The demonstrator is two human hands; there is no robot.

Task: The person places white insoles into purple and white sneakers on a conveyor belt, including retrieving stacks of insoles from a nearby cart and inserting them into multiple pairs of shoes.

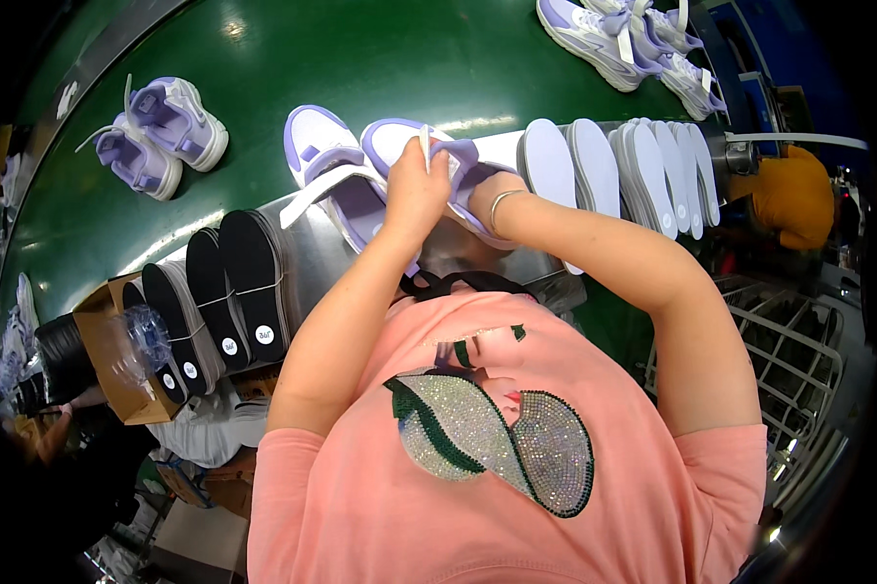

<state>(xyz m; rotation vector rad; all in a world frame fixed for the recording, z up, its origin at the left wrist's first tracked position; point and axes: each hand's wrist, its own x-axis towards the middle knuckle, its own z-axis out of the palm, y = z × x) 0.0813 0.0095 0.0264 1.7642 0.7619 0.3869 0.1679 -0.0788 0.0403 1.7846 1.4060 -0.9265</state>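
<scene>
Two white and lilac sneakers stand side by side at the table edge in front of me, toes pointing away. My left hand [421,187] pinches the tongue of the right-hand sneaker [390,138]. Inside that shoe's opening is my right hand [492,198], its fingers hidden by the upper; a bracelet [500,206] circles the wrist. Beside my left forearm, the left-hand sneaker [314,136] is untouched, with a pale strap [323,189] lying loose across its opening.
Pale lilac insoles [594,165] line the edge at right; bundled black insoles [253,277] lie at left near a cardboard box [112,355]. Another sneaker pair [161,136] sits on the green table [360,49] at far left, more sneakers [599,44] at far right. A wire rack [788,350] stands at right.
</scene>
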